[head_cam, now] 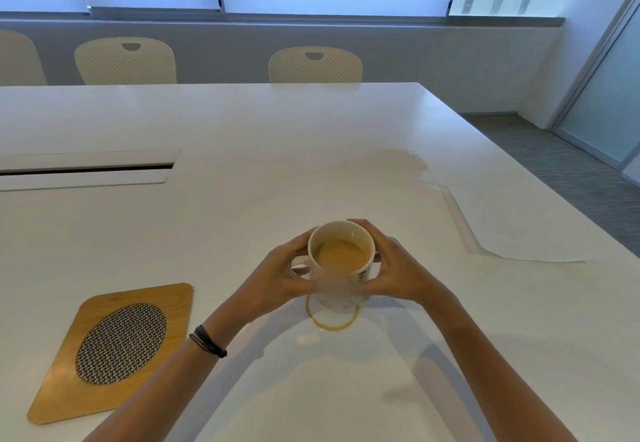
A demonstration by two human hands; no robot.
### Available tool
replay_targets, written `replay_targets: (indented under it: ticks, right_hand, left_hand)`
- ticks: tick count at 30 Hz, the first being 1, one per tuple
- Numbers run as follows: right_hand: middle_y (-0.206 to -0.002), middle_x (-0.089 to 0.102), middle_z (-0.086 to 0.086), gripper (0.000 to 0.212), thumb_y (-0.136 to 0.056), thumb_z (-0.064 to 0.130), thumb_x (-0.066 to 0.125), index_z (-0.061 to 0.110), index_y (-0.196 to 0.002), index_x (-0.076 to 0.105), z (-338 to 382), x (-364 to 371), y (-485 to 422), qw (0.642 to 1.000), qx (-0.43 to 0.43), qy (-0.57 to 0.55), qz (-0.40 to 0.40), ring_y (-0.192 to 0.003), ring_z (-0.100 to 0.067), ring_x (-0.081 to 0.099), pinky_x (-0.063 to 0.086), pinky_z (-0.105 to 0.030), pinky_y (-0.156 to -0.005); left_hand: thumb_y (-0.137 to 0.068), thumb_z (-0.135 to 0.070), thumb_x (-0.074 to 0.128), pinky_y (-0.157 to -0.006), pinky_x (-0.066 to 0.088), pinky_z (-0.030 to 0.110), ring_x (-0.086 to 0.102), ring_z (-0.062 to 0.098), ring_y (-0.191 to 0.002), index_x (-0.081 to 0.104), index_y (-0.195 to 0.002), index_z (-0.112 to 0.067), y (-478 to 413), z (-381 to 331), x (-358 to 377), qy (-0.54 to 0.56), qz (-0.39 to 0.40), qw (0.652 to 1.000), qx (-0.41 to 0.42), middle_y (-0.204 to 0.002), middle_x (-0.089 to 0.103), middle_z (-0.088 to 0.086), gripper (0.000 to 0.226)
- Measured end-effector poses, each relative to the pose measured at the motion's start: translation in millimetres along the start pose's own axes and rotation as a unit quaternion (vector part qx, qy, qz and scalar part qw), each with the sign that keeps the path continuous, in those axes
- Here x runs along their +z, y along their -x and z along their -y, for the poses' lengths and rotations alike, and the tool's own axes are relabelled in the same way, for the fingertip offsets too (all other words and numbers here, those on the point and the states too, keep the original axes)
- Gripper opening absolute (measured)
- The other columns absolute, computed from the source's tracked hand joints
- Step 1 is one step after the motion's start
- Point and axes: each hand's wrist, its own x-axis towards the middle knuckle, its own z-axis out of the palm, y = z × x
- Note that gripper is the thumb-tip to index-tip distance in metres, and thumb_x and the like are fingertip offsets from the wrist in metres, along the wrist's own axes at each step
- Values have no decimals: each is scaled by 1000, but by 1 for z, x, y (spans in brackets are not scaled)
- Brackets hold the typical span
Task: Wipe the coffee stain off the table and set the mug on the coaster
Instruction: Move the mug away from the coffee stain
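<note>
White tabletop (277, 164) bears a coffee ring (332, 328) beneath the mug (341, 261). Clasped by the left hand (280, 275) and right hand (398, 275), it looks full, sloshy.

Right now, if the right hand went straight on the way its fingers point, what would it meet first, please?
The mug: the right hand grips its side, with the fingers pointing left across it. Beyond the mug, the same line probably reaches the left hand, which grips the handle side.

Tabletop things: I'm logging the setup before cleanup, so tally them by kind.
White patterned ceramic mug of coffee: 1
Square wooden coaster with mesh centre: 1
White paper towel: 1
Yellow-brown coffee ring stain: 1
Total: 4
</note>
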Motion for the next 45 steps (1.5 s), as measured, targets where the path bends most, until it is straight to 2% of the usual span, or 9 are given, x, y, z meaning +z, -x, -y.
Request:
replay_targets:
  ticks: [5,10,16,22,26,31,37,42,45]
  right_hand:
    - [-117,54,30,74,-64,16,82,29,-124,40,-7,-16,-6,1000,3,2,-4,-113,-7,56,52,-17,-81]
    - [-113,55,32,75,-64,10,82,24,-125,40,-21,-37,-13,1000,17,0,-16,-110,-4,57,51,-16,-79]
    - [-117,56,14,72,-65,8,80,23,-124,41,-37,-72,-29,999,31,8,-36,-107,3,57,51,-13,-78]
    - [-116,56,14,70,-64,22,80,30,-121,42,-58,-106,-46,998,47,31,-41,-108,-10,58,54,-21,-81]
    - [-116,56,12,69,-64,22,80,28,-122,42,-74,-126,-55,997,66,28,-36,-109,-13,57,53,-22,-82]
    - [-113,57,12,68,-64,21,79,25,-122,43,-91,-148,-65,995,92,27,-39,-104,-9,59,52,-14,-73]
    - [-114,55,10,66,-69,9,76,22,-124,41,-108,-168,-74,994,101,21,-43,-104,-8,57,53,-12,-74]
    - [-117,55,9,72,-62,26,77,25,-125,42,-118,-178,-77,993,109,15,-39,-108,-10,57,53,-17,-76]
    - [-116,56,11,72,-63,24,78,25,-125,42,-123,-181,-78,993,115,11,-37,-107,-9,57,53,-16,-75]
  left_hand:
    - [-70,-6,75,-84,53,24,56,15,-117,45,-131,-19,-19,0,4,5,0,1000,10,-122,60,-9,69]
    - [-70,-9,76,-83,53,24,57,16,-114,47,-131,-19,-48,-4,8,-2,16,1000,17,-121,62,-5,67]
    - [-73,-9,74,-81,52,20,58,9,-113,49,-127,-26,-95,-7,13,-24,41,999,27,-116,63,-13,62]
    - [-77,-9,72,-86,53,22,57,10,-113,45,-132,-18,-144,4,17,-49,54,997,29,-124,59,-4,62]
    - [-78,-11,71,-89,52,23,56,11,-114,45,-132,-19,-174,14,23,-55,64,996,27,-124,58,-4,61]
    - [-80,-11,69,-88,52,22,56,12,-112,44,-133,-18,-207,26,30,-51,71,996,18,-125,57,-1,59]
    - [-80,-9,69,-93,51,26,54,17,-116,41,-136,-13,-238,33,34,-49,75,996,19,-129,56,5,63]
    - [-80,-9,68,-90,51,22,53,15,-115,40,-135,-15,-254,39,39,-50,78,996,12,-127,54,1,62]
    - [-80,-9,68,-91,50,23,52,17,-117,39,-136,-14,-258,43,42,-50,77,996,8,-130,53,5,63]
